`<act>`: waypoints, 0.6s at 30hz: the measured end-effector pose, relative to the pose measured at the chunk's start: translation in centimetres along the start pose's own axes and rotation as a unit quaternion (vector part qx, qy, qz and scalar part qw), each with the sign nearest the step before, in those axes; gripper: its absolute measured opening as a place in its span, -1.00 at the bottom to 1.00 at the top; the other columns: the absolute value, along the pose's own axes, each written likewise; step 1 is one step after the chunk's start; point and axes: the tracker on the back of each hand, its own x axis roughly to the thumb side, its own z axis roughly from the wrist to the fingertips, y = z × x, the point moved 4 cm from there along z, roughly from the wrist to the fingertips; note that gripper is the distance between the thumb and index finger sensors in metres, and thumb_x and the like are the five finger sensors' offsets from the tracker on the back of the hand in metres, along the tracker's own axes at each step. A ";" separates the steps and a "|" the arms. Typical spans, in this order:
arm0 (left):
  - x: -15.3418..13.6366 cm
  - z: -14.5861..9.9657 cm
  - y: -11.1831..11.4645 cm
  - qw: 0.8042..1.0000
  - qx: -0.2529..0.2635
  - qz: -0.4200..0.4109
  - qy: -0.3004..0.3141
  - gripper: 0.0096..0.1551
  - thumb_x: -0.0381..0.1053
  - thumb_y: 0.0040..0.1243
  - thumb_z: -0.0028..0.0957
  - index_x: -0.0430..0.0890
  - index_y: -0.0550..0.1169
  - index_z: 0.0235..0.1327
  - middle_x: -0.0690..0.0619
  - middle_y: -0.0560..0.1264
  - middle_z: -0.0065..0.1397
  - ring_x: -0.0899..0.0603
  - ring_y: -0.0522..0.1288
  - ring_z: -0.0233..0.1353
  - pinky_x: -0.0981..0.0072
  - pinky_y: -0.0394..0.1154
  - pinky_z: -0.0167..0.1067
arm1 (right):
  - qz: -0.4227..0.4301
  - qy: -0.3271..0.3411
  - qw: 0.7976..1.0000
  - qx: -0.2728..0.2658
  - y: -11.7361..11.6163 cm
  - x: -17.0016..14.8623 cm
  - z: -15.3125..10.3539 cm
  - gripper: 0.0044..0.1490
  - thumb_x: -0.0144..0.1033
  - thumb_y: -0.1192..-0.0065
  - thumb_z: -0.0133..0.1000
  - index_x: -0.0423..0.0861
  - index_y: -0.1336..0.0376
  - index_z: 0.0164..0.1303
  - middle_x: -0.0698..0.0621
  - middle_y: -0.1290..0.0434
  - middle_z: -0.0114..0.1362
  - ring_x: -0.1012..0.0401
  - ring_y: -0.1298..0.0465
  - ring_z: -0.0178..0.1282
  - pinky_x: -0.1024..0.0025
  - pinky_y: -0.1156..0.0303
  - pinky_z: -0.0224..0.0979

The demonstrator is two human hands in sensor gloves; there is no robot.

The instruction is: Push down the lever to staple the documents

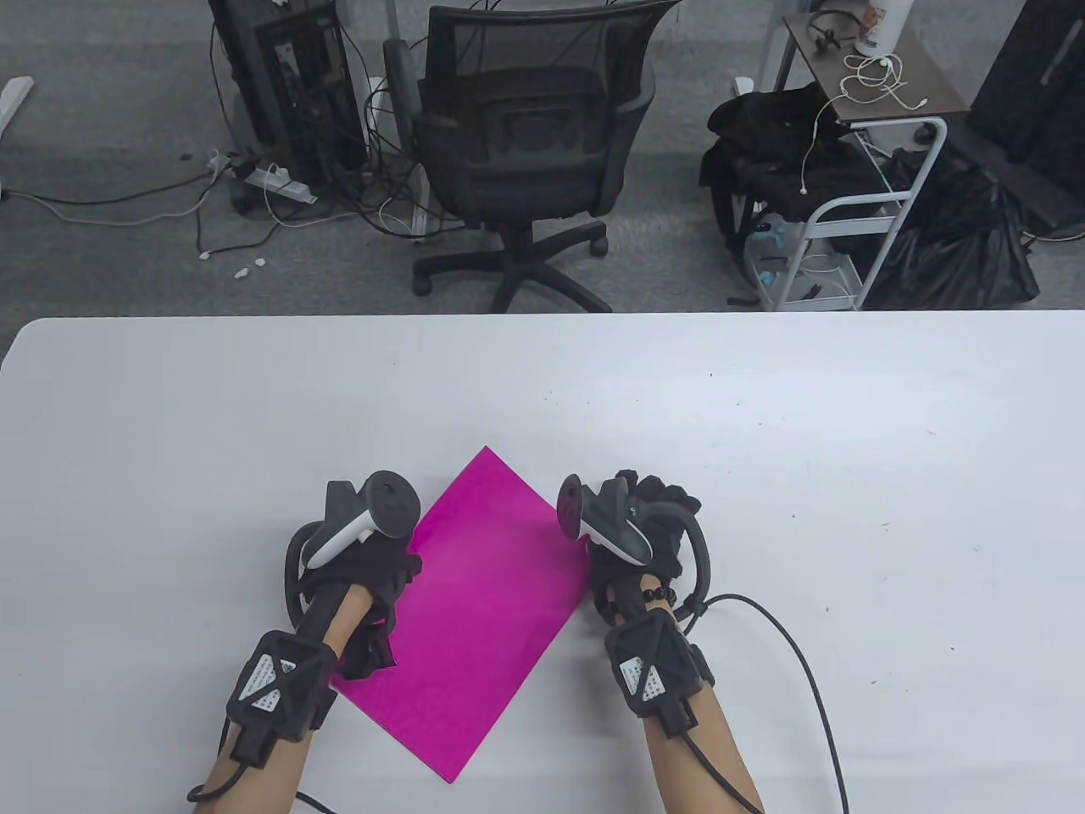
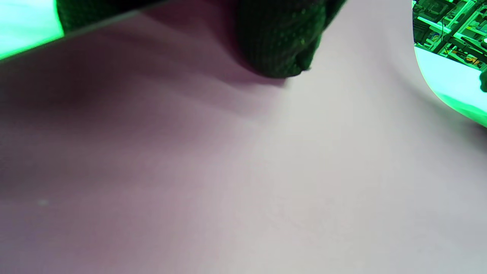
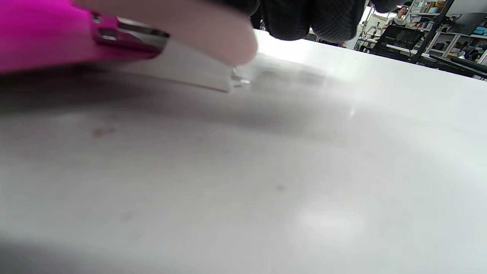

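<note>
White table (image 1: 763,441): pink paper (image 1: 483,610), stapler (image 3: 125,42) on its right corner. Left hand (image 1: 356,551) rests flat on paper; right hand (image 1: 636,526) presses stapler.

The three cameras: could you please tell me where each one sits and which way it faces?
Table view: above the table, looking down; shows both forearms, left hand, right hand, pink paper.
Left wrist view: low at the left wrist, skimming the paper; one gloved fingertip shows.
Right wrist view: low at the right wrist, facing across the table; gloved fingers over a stapler.
Shared: paper, table.
</note>
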 end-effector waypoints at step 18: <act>0.0 0.0 0.0 1.000 -0.002 -0.001 0.000 -0.55 -0.12 0.25 0.17 -0.16 0.60 0.31 -0.09 0.72 0.18 -0.19 0.69 0.17 -0.25 0.58 0.18 | -0.024 -0.013 0.999 0.024 -0.3 0.7 0.3 -0.09 -0.11 0.35 0.25 -0.43 0.16 0.67 -0.51 -0.06 0.63 -0.47 -0.18 0.57 -0.44 -0.12 0.52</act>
